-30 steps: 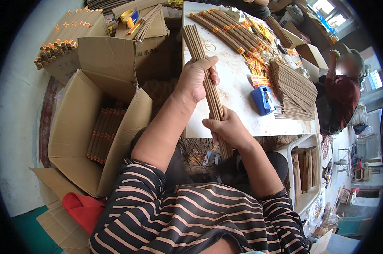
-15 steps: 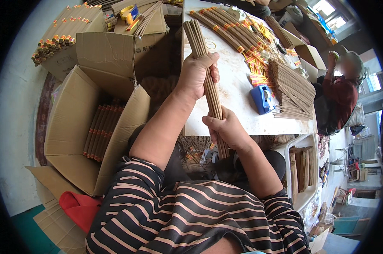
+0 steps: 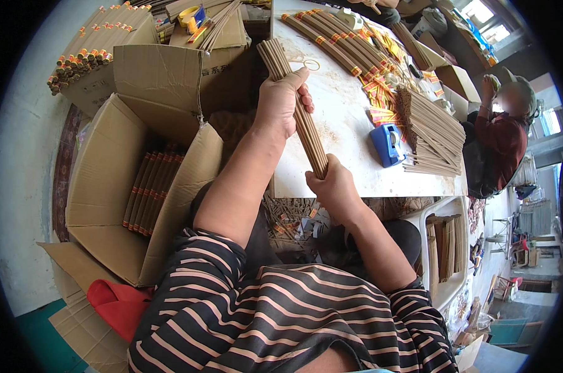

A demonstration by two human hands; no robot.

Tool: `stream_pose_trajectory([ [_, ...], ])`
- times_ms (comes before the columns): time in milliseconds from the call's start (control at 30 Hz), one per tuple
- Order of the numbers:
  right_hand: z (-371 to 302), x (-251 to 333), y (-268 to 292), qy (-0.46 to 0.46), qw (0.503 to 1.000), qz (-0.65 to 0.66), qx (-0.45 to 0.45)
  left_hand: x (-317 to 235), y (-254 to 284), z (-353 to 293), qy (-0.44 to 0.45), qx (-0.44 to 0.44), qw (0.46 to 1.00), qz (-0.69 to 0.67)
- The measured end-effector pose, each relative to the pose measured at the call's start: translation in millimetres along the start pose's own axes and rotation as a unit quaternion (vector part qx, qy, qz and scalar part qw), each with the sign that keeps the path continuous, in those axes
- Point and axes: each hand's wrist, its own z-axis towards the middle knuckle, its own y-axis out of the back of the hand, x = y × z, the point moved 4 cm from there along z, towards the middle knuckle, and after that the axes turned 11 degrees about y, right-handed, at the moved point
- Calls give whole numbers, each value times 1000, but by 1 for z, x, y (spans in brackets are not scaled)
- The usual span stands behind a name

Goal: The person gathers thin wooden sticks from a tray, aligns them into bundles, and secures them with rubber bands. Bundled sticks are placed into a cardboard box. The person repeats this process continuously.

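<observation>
A bundle of brown incense sticks [image 3: 309,142] slants across the near left part of the white table [image 3: 350,181]. My left hand [image 3: 280,102] is wrapped round its upper part, thumb stretched along the far side, with the stick ends poking out above. At the lower end my right hand [image 3: 336,189] is closed round the sticks, and its palm hides their ends. A thin yellow ring [image 3: 311,64], perhaps a rubber band, lies on the table just right of my left hand.
A blue tape dispenser [image 3: 388,147] stands by a heap of loose incense sticks [image 3: 432,137]. Labelled bundles [image 3: 337,42] lie farther back. On the left, an open carton [image 3: 98,186] holds red-banded bundles. A white bin [image 3: 440,292] with sticks stands right; a co-worker [image 3: 504,146] sits beyond.
The lower stick ends, which stuck out below my right hand, are now inside it. The bundle's upper end has shifted slightly left and down; my right hand has moved a little right.
</observation>
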Motion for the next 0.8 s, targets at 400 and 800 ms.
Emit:
stream_pose_trajectory([
  [400,-5,-6,10,-56,906,408,92,42,-16,-8,132,136,981,-48],
  [800,-46,-167,153,-9,982,-147,-116,18,5,20,56,90,989,-99],
])
